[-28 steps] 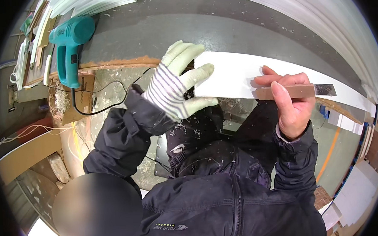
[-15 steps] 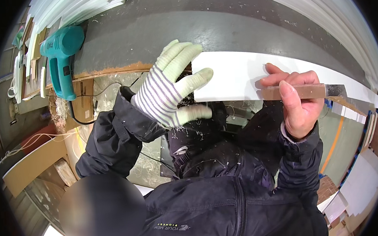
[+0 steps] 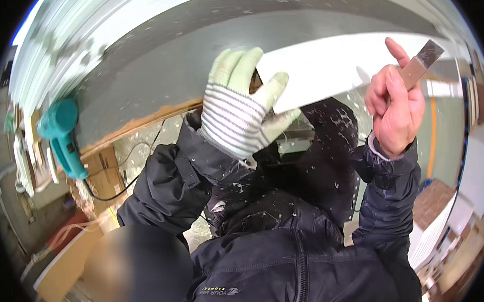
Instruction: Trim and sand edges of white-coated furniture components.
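Observation:
A long white panel [image 3: 325, 64] lies on the grey bench, its near edge reaching past the bench's front. My left hand [image 3: 234, 113], in a pale green and white striped glove, is at the panel's left end. Its fingers are stretched out and apart, with one fingertip over the panel's end. My right hand [image 3: 394, 107] is bare and closed around the brown handle of a flat scraper [image 3: 424, 59], with one finger stretched out. The scraper's dark, broad blade points up and to the right, above the panel's right part.
At the left end of the grey bench [image 3: 156, 73] lies a teal heat gun [image 3: 61, 130] with a black cable hanging down. White strips [image 3: 56, 48] are stacked along the far side, blurred. A cardboard box [image 3: 103, 169] and pale shavings are below the bench.
My right hand has lifted off the panel and turned the scraper from level to pointing up right. The view has shifted, and my left hand stays by the panel's left end.

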`<state>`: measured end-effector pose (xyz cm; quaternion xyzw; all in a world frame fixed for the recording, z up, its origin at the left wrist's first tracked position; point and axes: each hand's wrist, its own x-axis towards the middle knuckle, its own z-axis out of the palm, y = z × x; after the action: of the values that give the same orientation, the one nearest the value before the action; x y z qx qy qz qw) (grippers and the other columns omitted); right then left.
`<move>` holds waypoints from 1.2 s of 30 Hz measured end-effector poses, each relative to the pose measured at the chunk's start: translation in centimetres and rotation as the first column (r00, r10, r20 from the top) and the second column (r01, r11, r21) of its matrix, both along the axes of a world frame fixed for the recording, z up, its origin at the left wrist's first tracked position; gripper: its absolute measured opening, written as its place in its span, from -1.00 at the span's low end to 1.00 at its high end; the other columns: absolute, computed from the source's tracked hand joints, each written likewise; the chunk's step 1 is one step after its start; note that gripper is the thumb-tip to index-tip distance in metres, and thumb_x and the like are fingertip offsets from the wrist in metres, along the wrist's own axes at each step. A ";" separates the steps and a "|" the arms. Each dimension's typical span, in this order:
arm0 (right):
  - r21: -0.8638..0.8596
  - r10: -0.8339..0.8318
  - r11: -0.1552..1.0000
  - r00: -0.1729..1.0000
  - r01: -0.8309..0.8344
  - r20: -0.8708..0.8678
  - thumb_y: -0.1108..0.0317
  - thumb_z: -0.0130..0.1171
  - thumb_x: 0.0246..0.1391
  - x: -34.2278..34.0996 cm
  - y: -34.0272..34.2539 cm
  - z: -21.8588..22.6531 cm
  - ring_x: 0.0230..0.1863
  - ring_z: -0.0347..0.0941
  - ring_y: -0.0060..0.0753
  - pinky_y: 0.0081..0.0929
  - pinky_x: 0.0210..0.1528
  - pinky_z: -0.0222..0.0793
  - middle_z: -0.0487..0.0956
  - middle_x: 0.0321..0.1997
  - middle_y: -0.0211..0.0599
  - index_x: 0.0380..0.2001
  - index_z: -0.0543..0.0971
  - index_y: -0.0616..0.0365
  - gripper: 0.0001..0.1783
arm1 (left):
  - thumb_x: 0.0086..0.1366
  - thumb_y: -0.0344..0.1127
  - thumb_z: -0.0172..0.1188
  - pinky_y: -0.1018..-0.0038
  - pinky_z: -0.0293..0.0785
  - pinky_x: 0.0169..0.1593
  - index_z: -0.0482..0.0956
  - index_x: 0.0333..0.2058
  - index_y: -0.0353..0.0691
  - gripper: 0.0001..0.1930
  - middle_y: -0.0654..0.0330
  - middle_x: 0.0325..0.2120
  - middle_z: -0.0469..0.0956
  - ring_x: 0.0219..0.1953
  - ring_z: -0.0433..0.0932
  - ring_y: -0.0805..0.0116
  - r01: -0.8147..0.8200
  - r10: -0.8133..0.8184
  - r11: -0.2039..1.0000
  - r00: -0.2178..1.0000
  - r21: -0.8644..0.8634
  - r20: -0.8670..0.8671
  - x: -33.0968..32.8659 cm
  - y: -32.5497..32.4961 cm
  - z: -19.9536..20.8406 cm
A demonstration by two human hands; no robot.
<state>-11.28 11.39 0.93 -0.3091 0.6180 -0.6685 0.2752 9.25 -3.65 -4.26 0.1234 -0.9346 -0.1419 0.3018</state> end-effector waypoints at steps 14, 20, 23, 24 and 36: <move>0.298 -0.086 0.937 0.947 0.183 -0.310 0.24 0.15 0.34 7.2 4.9 -4.7 -0.43 0.62 -0.23 -0.40 -0.35 0.50 0.64 -0.36 0.03 0.03 0.59 0.36 -0.61 | 0.02 -0.35 0.46 0.26 0.45 0.17 0.65 0.03 -0.06 -0.49 0.15 0.02 0.58 0.11 0.46 0.08 0.193 -0.217 0.971 0.959 0.140 0.183 -2.4 -3.5 1.5; 0.185 0.166 0.974 0.967 -0.130 -0.191 0.12 0.14 0.34 9.8 4.7 -5.2 -0.45 0.63 -0.23 -0.36 -0.40 0.51 0.65 -0.41 0.05 -0.01 0.62 0.35 -0.55 | 0.02 -0.33 0.48 0.26 0.45 0.14 0.66 0.01 -0.03 -0.50 0.19 0.00 0.59 0.08 0.47 0.09 0.189 -0.216 0.970 0.959 0.154 0.183 -2.4 -4.1 1.4; 0.246 -0.040 0.967 0.996 0.058 -0.078 0.17 0.13 0.35 7.5 4.7 -5.6 -0.47 0.59 -0.35 -0.37 -0.40 0.50 0.66 -0.43 -0.03 -0.04 0.64 0.32 -0.61 | 0.01 -0.30 0.49 0.27 0.46 0.13 0.66 0.03 0.03 -0.47 0.24 -0.01 0.59 0.07 0.45 0.08 0.211 -0.240 0.960 0.959 0.185 0.153 -2.5 -3.9 1.3; 0.360 0.139 0.928 0.985 -0.094 -0.103 0.20 0.14 0.33 7.8 4.7 -3.9 -0.52 0.57 -0.26 -0.33 -0.42 0.49 0.63 -0.47 -0.02 -0.09 0.66 0.25 -0.67 | 0.01 -0.30 0.49 0.27 0.46 0.13 0.66 0.03 0.03 -0.47 0.23 -0.01 0.59 0.08 0.45 0.08 0.204 -0.233 0.963 0.959 0.178 0.159 -2.5 -3.9 1.3; 0.181 0.071 0.973 0.929 -0.145 0.364 0.12 0.22 0.32 3.8 7.2 -5.3 -0.30 0.37 -0.74 -0.70 -0.23 0.33 0.60 -0.30 -0.51 0.06 0.57 0.38 -0.51 | -0.12 -0.06 0.59 0.02 0.41 0.19 0.48 -0.13 -0.32 -0.33 -0.14 0.08 0.46 0.19 0.38 -0.24 0.107 -0.107 0.994 0.990 0.002 0.091 -4.8 1.2 1.1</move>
<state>-7.47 18.57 -4.36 -0.1872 0.6056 -0.6299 0.4489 4.48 -2.41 -3.14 0.0790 -0.9529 -0.1507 0.2509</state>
